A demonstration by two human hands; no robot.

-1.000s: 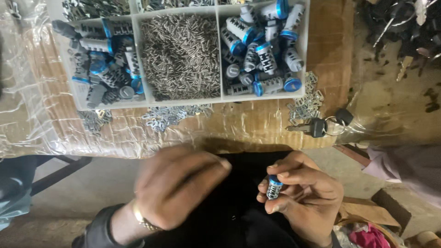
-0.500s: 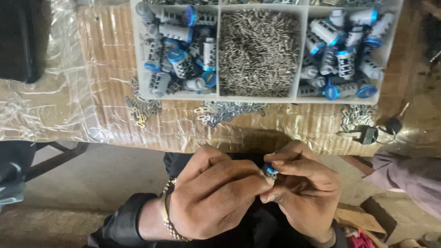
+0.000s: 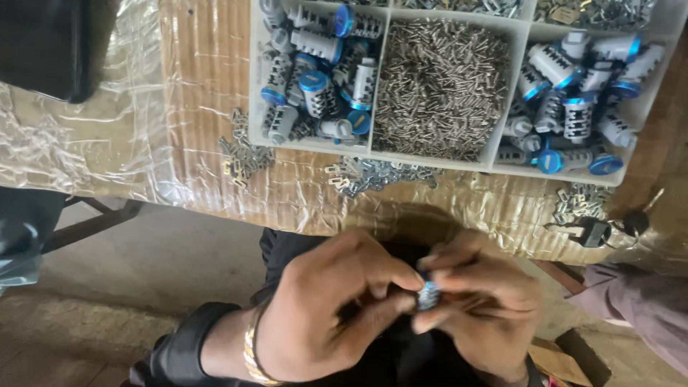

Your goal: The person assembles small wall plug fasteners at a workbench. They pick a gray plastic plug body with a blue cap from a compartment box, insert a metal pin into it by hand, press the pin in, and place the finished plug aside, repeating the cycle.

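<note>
Silver with a blue end, the small lock cylinder (image 3: 428,294) sits pinched between my two hands, low and in front of my lap, well below the tabletop (image 3: 208,107) edge. My left hand (image 3: 326,319) curls nearly closed, thumb and forefinger pressing the cylinder's left side; my right hand (image 3: 480,304) wraps around it from the other side, fingers bent tight over it. So little of it shows that I cannot tell which way its long axis runs.

Up on the plastic-wrapped tabletop stands a pale divided tray (image 3: 376,147): its left compartment holds silver cylinders with blue caps (image 3: 315,79), the middle one a heap of tiny metal pins (image 3: 441,86), the right one more blue-capped cylinders (image 3: 573,93). Loose flat metal plates (image 3: 373,174) lie just before the tray's front wall.
</note>
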